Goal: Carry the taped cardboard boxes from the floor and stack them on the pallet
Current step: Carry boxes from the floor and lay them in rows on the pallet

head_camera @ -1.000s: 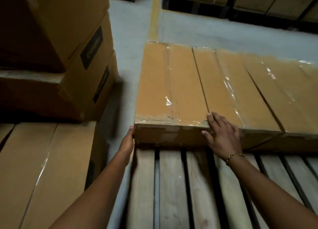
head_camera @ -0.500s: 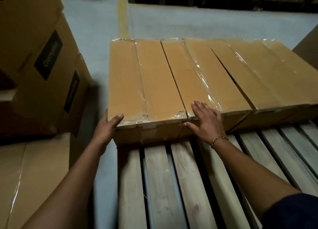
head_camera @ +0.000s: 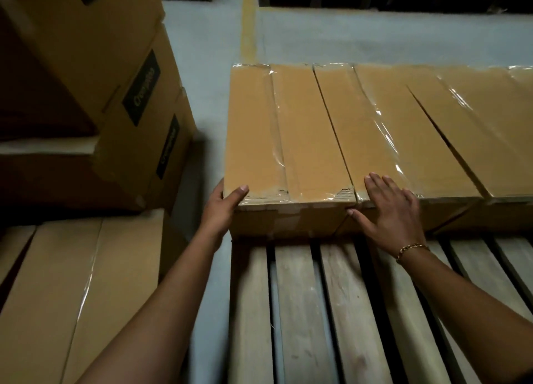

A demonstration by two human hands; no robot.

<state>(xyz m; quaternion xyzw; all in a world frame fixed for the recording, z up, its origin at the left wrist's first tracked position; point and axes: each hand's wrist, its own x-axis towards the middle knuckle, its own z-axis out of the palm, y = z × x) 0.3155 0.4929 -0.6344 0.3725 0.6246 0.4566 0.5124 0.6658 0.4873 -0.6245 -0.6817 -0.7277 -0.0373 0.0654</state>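
Three long taped cardboard boxes lie side by side on the far part of the wooden pallet (head_camera: 300, 311). The leftmost box (head_camera: 277, 129) sits at the pallet's left edge. My left hand (head_camera: 223, 207) wraps its near left corner, thumb on top. My right hand (head_camera: 389, 210) rests flat on the near end of the middle box (head_camera: 386, 129), thumb pressing the seam between the two boxes. The right box (head_camera: 490, 129) runs off the frame's right edge.
A tall stack of printed cartons (head_camera: 109, 101) stands at the left, with more taped boxes (head_camera: 72, 297) low in the near left. A strip of grey floor (head_camera: 207, 75) with a yellow line (head_camera: 248, 23) separates them from the pallet. Dark pallets line the far wall.
My left hand slid from the box's side up around its near left corner. My right hand stayed on the middle box's end, thumb now at the seam. The view shifted.
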